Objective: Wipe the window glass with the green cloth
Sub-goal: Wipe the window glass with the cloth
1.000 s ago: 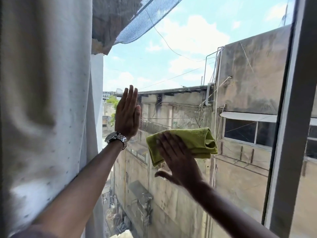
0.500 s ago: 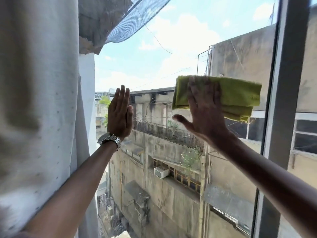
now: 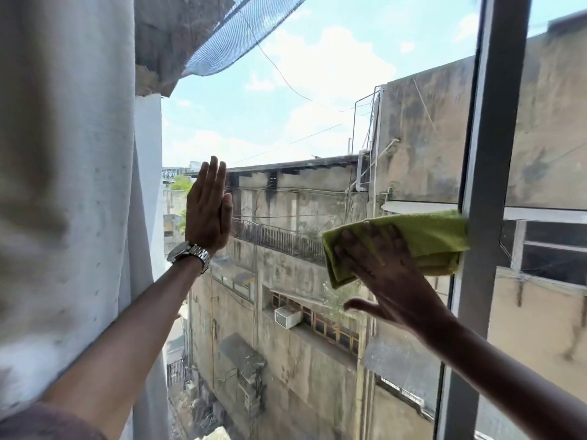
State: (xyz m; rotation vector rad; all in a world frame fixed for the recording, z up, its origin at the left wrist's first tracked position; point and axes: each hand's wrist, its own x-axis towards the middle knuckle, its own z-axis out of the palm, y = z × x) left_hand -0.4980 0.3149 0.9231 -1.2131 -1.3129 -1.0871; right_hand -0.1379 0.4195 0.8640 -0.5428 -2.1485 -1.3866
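On window glass (image 3: 286, 106) | right hand (image 3: 390, 281) flat, pressing green cloth (image 3: 428, 236) | left hand (image 3: 208, 211) flat, empty

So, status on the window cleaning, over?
Right hand flat on green cloth, pressed to glass. Cloth's edge at grey window frame. Left hand open, by the curtain.

The right hand (image 3: 386, 274), flat on the green cloth (image 3: 425, 242), has swept it down the glass (image 3: 317, 106) from its higher spot half a second ago and rightward, so the cloth's right end now touches the window frame (image 3: 489, 185).
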